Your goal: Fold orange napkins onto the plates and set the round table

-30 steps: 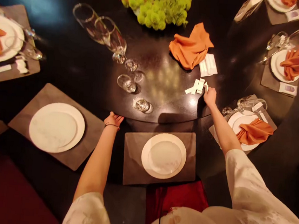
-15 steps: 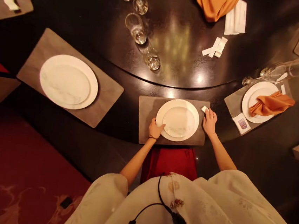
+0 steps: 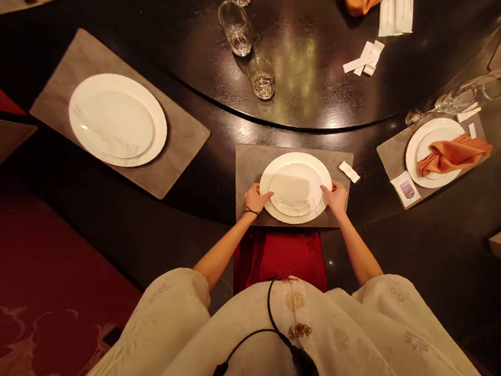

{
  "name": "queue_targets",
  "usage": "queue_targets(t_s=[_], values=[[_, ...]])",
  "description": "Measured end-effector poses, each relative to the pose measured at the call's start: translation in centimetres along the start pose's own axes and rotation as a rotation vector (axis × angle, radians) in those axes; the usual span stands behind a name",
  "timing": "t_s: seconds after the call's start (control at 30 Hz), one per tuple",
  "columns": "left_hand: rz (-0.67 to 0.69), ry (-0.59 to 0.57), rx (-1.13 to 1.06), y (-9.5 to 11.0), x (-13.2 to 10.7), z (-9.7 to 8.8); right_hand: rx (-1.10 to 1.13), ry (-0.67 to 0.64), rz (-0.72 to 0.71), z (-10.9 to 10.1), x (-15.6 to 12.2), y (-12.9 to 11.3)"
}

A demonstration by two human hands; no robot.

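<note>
My left hand and my right hand rest on opposite sides of the rim of a stacked pair of white plates, fingers reaching over the edge. The plates sit on a grey-brown placemat at the table's edge. A small white paper slip lies on the mat's right side, close to my right hand but apart from it. A thin dark bracelet circles my left wrist.
Another white plate setting lies to the left. On the right, a plate holds an orange napkin beside a tipped-over stemmed glass. Drinking glasses and white paper strips stand on the dark turntable. A red cushion lies below the mat.
Both hands have moved from the turntable onto the plate rim. The paper slip my right hand held now lies on the mat. The view has tilted down and closer to the place setting.
</note>
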State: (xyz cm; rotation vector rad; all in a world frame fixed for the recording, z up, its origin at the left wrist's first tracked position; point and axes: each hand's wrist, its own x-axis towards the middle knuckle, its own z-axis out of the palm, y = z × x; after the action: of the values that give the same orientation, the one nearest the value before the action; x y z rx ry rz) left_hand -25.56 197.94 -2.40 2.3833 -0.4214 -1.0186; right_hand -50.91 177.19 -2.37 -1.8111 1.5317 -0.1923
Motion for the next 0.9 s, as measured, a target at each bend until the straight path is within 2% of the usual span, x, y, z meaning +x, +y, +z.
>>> queue_targets(t_s=[0.13,0.3,0.37,0.53,0.6,0.7,0.8,0.9], values=[[-0.032,0.003,0.026,-1.1,-0.4,-1.0,0.015,-0.010,0.007,1.2,-1.4,-0.7],[-0.044,-0.013,0.053,-1.3,-0.4,-1.4,-0.005,-0.021,-0.019,2.0,-1.6,-0.8],[-0.028,-0.024,0.081,-1.3,-0.4,-1.5,-0.040,-0.021,-0.074,1.2,-1.0,-0.4],[-0.023,0.016,0.153,-1.6,-0.5,-2.3,-0.247,0.172,-0.197,-3.5,3.8,0.7],[-0.036,0.035,0.146,-1.9,-0.7,-2.6,-0.349,0.084,-0.230,-5.3,6.1,0.8],[-0.057,0.023,0.126,-2.4,-1.0,-2.7,-0.446,-0.142,-0.384,-6.6,8.4,0.3],[-0.067,-0.006,0.149,-2.7,-1.2,-2.6,-0.498,-0.246,-0.542,-6.3,9.2,-1.1],[-0.065,-0.003,0.170,-2.9,-1.3,-2.3,-0.571,-0.305,-0.583,-5.6,8.9,-2.3]])
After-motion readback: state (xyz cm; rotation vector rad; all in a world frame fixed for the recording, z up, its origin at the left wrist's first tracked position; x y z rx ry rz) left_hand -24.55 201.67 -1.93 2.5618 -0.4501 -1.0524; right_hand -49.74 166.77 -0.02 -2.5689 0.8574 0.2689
